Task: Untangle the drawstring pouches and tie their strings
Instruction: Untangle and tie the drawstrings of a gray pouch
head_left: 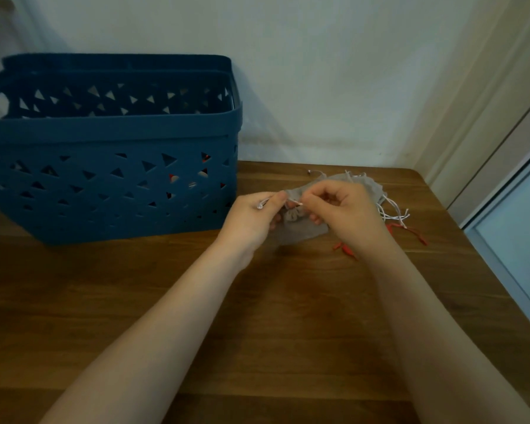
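Pinching a thin white drawstring between thumb and curled fingers, the left hand holds one end of it just above a small grey pouch, while the right hand pinches the other end of the same string close by, so the two hands sit near each other with only a short stretch of cord between them. The knotted tip of the string sticks out past the left thumb. The pouch hangs or rests beneath the fingers, its gathered neck bunched up between the two hands and its flat body lying toward the near side on the wooden table; whether it is lifted clear of the wood cannot be told. Behind the right hand lies a second grey pouch, flat on the table, with several loose white strings trailing from it toward the right edge. Red cords show beside and beneath the right wrist, lying on the wood; what they are attached to is hidden by the arm. To the left stands a blue plastic basket with triangular cut-outs in its walls, set against a pale wall, well apart from the hands, with bits of red and white visible through the holes.
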The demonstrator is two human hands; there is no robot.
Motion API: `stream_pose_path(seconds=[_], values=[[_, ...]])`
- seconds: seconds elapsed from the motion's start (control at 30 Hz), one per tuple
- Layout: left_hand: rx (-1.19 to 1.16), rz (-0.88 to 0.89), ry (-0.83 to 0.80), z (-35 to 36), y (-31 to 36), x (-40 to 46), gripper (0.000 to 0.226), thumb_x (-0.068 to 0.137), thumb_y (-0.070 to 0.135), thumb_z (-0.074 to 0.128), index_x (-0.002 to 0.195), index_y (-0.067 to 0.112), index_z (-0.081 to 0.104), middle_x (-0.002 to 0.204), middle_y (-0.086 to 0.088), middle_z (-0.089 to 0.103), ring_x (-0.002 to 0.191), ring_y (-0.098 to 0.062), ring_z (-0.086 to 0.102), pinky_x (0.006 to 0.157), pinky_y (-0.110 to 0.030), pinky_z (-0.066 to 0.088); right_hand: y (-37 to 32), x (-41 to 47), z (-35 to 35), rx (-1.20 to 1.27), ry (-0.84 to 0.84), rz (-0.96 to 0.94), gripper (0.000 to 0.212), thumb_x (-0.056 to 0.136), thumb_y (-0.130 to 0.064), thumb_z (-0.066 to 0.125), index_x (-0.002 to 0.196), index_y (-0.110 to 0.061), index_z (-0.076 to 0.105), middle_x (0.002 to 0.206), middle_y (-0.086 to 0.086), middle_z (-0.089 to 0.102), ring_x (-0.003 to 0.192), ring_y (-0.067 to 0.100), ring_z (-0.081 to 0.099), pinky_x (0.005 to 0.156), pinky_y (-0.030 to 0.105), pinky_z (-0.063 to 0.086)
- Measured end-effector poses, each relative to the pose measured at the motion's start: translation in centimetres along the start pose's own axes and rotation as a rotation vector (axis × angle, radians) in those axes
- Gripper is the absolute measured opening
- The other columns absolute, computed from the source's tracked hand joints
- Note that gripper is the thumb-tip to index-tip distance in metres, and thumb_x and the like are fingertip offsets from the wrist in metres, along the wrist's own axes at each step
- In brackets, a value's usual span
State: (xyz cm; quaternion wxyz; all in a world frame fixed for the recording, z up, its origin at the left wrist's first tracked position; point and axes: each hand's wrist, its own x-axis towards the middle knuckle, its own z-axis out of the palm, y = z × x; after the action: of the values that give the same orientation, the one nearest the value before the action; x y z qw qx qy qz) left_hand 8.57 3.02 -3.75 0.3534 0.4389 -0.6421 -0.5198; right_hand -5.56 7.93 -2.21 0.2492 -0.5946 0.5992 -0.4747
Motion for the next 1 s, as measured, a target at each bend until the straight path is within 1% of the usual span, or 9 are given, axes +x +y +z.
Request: stream_pose_path(seconds=[0.1, 0.2, 0.3, 0.4, 0.53, 0.67, 0.83, 0.93, 1.0], values=[[-0.072, -0.049, 0.018, 0.2, 0.0, 0.1, 0.026, 0.096, 0.028, 0.051, 0.096, 0.015, 0.073, 0.078, 0.005, 0.065, 0.073, -0.007, 0.054, 0.065, -0.020, 0.042, 0.0, 0.1, 0.0, -0.006, -0.020, 0.068, 0.013, 0.091, -0.014, 0.056, 0.081, -0.018, 0.064, 0.068, -0.002, 0.063, 0.056, 0.001, 0.056, 0.056, 0.015, 0.049], [-0.127, -0.071, 0.013, 0.0, -0.1, 0.2, 0.023, 0.094, 0.027, 0.054, 0.099, 0.014, 0.072, 0.087, -0.003, 0.069, 0.083, -0.018, 0.057, 0.075, -0.031, 0.045, 0.0, 0.4, 0.0, 0.030, -0.019, 0.151, 0.007, 0.092, -0.012, 0.056, 0.091, -0.017, 0.061, 0.064, 0.001, 0.063, 0.051, 0.006, 0.057, 0.051, 0.019, 0.049], [-0.077, -0.037, -0.031, -0.2, -0.1, 0.2, 0.019, 0.094, 0.027, 0.055, 0.094, 0.018, 0.072, 0.090, -0.003, 0.071, 0.089, -0.022, 0.061, 0.084, -0.036, 0.048, 0.1, 0.3, 0.0, 0.011, -0.079, 0.176, 0.017, 0.091, -0.013, 0.057, 0.108, -0.019, 0.058, 0.061, 0.002, 0.063, 0.045, 0.007, 0.055, 0.045, 0.018, 0.045], [-0.012, 0.046, -0.097, -0.4, -0.1, 0.3, 0.018, 0.094, 0.019, 0.055, 0.092, 0.012, 0.071, 0.083, -0.005, 0.069, 0.081, -0.020, 0.063, 0.076, -0.031, 0.051, -0.1, 0.0, -0.1, -0.059, -0.118, 0.162, 0.010, 0.091, -0.016, 0.058, 0.093, -0.024, 0.062, 0.058, -0.003, 0.062, 0.042, 0.001, 0.052, 0.043, 0.013, 0.040], [0.016, 0.104, -0.156, -0.7, 0.1, 0.4, 0.014, 0.092, 0.010, 0.056, 0.089, 0.004, 0.068, 0.078, -0.008, 0.066, 0.072, -0.014, 0.060, 0.064, -0.019, 0.051, -0.1, 0.0, -0.2, -0.157, -0.088, 0.100, 0.012, 0.089, -0.017, 0.061, 0.081, -0.025, 0.063, 0.055, -0.006, 0.062, 0.043, 0.001, 0.053, 0.047, 0.014, 0.044], [0.131, 0.188, -0.174, -0.9, 0.1, 0.2, 0.010, 0.090, 0.009, 0.060, 0.088, 0.005, 0.069, 0.082, -0.011, 0.070, 0.073, -0.017, 0.065, 0.069, -0.026, 0.055, -0.4, -0.2, -0.2, -0.222, -0.113, 0.086, 0.012, 0.088, -0.015, 0.061, 0.078, -0.021, 0.061, 0.054, -0.006, 0.060, 0.041, 0.000, 0.052, 0.041, 0.009, 0.037], [0.278, 0.233, -0.162, -0.8, -0.2, 0.2, 0.004, 0.086, 0.009, 0.065, 0.082, 0.011, 0.066, 0.075, -0.005, 0.069, 0.066, -0.013, 0.065, 0.071, -0.037, 0.056, -0.5, -0.2, -0.3, -0.223, -0.180, 0.131, 0.011, 0.085, -0.010, 0.063, 0.077, -0.018, 0.064, 0.058, -0.002, 0.064, 0.048, 0.004, 0.058, 0.052, 0.017, 0.048], [0.475, 0.337, -0.098, -0.5, 0.0, 0.3, 0.005, 0.087, 0.012, 0.063, 0.083, 0.016, 0.062, 0.076, 0.002, 0.065, 0.071, -0.012, 0.062, 0.068, -0.028, 0.052, -0.6, -0.4, 0.1, -0.198, -0.140, 0.118, 0.009, 0.084, -0.007, 0.062, 0.078, -0.012, 0.065, 0.057, -0.001, 0.062, 0.046, 0.004, 0.056, 0.053, 0.020, 0.049], [0.525, 0.432, -0.005, -0.3, 0.1, 0.2, 0.008, 0.087, 0.012, 0.062, 0.084, 0.019, 0.059, 0.074, 0.010, 0.058, 0.069, -0.005, 0.055, 0.062, -0.014, 0.045, -0.8, -0.6, 0.6, -0.139, -0.078, 0.104, 0.009, 0.083, -0.004, 0.060, 0.078, -0.009, 0.066, 0.055, -0.002, 0.060, 0.045, 0.003, 0.053, 0.052, 0.020, 0.047]])
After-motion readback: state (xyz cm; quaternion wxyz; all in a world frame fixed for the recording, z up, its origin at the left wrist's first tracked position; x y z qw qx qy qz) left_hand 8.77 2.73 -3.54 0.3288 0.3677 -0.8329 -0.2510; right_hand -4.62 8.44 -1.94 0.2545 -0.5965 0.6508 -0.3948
